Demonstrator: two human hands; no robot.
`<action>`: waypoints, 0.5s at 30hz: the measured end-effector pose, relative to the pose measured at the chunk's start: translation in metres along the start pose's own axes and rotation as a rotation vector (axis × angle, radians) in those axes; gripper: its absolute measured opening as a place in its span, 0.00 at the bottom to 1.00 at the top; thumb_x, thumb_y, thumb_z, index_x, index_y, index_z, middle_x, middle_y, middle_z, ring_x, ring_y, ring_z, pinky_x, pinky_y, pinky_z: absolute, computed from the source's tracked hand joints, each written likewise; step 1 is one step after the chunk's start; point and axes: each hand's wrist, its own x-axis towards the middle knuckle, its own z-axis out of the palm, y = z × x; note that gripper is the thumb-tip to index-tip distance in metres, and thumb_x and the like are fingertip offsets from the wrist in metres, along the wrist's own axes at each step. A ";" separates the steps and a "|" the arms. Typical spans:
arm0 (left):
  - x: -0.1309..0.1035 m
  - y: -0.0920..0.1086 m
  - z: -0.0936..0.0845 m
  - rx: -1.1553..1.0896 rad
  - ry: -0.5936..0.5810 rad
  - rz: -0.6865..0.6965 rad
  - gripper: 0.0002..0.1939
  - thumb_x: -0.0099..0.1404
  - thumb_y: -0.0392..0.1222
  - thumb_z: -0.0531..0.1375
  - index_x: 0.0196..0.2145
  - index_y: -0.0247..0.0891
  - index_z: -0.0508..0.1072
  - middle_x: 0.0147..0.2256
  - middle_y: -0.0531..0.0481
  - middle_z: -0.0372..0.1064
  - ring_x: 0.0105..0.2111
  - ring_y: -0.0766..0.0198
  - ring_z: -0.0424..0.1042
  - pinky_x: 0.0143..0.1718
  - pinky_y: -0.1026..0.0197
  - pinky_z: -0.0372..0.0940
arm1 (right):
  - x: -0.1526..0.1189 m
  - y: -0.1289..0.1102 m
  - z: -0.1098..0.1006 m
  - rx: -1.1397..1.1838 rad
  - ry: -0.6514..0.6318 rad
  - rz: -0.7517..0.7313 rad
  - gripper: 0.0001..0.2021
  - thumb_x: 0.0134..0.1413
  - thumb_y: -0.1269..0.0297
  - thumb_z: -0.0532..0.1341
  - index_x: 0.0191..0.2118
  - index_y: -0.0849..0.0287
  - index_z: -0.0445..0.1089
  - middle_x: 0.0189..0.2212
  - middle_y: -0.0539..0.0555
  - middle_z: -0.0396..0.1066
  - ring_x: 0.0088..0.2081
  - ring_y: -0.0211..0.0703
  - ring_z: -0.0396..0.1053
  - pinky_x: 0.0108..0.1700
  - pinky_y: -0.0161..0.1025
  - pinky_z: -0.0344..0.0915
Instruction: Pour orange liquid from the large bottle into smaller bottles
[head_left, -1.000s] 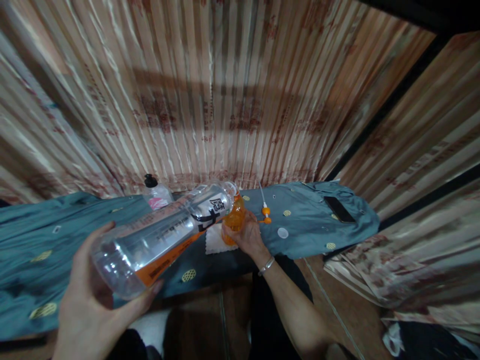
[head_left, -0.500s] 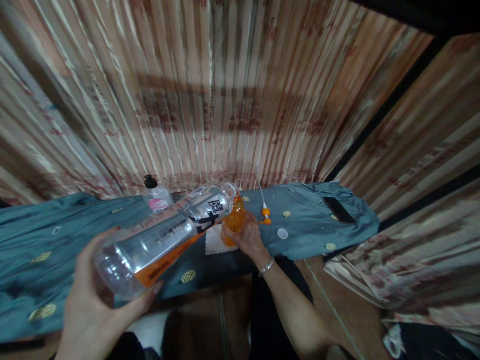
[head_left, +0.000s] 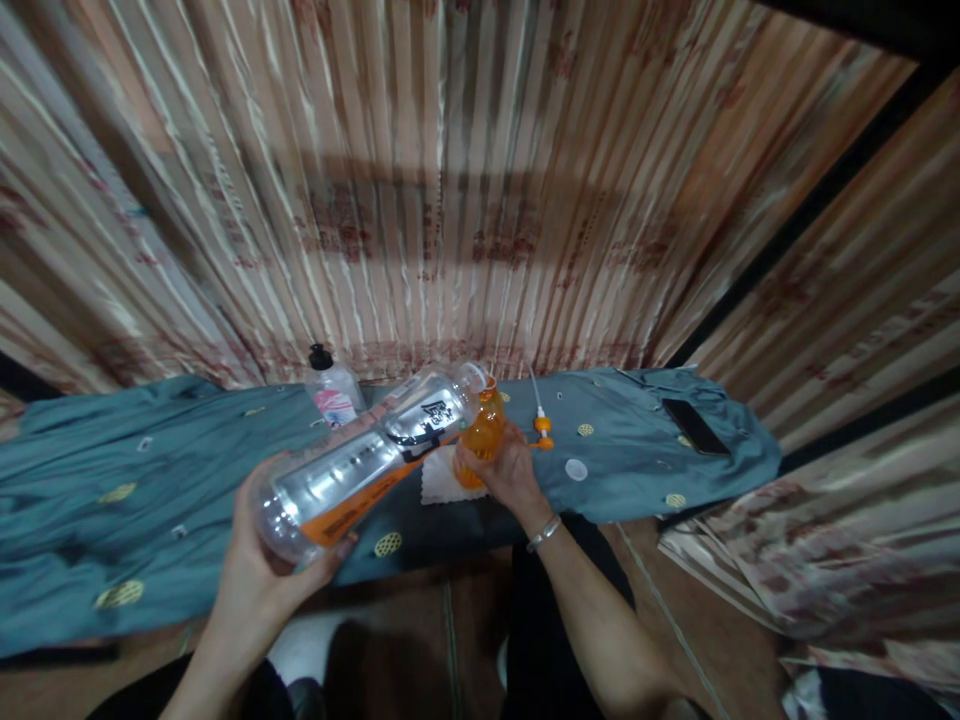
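My left hand is wrapped round the base of a large clear plastic bottle with an orange, black and silver label. The bottle is tilted, its mouth at the upper right, right by the neck of a small orange bottle. Around that orange bottle my right hand is closed, a bracelet on its wrist. Whether liquid passes between the two mouths I cannot tell. A white scalloped cloth or tissue lies under the orange bottle. Just right of it lies an orange pump top with a clear tube.
A clear pump bottle with a black top and pink label stands at the back left. A black phone lies at the right end of the teal cloth. A pale disc lies nearer. Patterned curtains hang behind.
My left hand and the large bottle have shifted right and slightly away from me. The whole view has moved a little; the right hand still grips the orange bottle.
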 end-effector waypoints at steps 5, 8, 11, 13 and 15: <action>-0.004 -0.013 0.008 -0.164 -0.044 -0.132 0.53 0.39 0.47 0.77 0.62 0.51 0.61 0.64 0.44 0.60 0.58 0.45 0.67 0.36 0.62 0.75 | 0.000 0.000 0.000 0.025 0.007 0.022 0.20 0.52 0.55 0.67 0.48 0.59 0.72 0.42 0.60 0.78 0.46 0.57 0.75 0.54 0.56 0.69; -0.006 -0.013 0.012 -0.293 -0.074 -0.223 0.48 0.44 0.52 0.75 0.61 0.51 0.63 0.62 0.44 0.65 0.51 0.47 0.73 0.32 0.59 0.76 | 0.000 0.000 -0.002 0.028 -0.006 0.019 0.21 0.52 0.54 0.67 0.48 0.61 0.72 0.42 0.62 0.78 0.47 0.57 0.75 0.55 0.55 0.69; -0.007 -0.016 0.014 -0.405 -0.094 -0.322 0.41 0.52 0.57 0.70 0.61 0.48 0.65 0.51 0.44 0.75 0.39 0.53 0.78 0.35 0.54 0.77 | 0.000 -0.002 -0.004 0.037 -0.011 0.011 0.22 0.53 0.54 0.67 0.49 0.63 0.71 0.43 0.63 0.77 0.47 0.57 0.75 0.55 0.55 0.68; -0.007 -0.021 0.016 -0.452 -0.104 -0.379 0.39 0.53 0.57 0.70 0.60 0.44 0.67 0.45 0.44 0.78 0.37 0.52 0.79 0.40 0.49 0.78 | 0.000 -0.002 -0.005 0.051 -0.013 0.015 0.20 0.54 0.54 0.66 0.49 0.61 0.71 0.43 0.61 0.78 0.47 0.57 0.75 0.55 0.55 0.68; -0.005 -0.028 0.019 -0.483 -0.118 -0.419 0.39 0.52 0.57 0.70 0.58 0.40 0.69 0.45 0.42 0.79 0.42 0.47 0.79 0.45 0.45 0.77 | 0.000 -0.001 -0.004 0.060 -0.025 0.017 0.19 0.54 0.55 0.66 0.49 0.59 0.72 0.43 0.61 0.78 0.47 0.57 0.75 0.56 0.55 0.68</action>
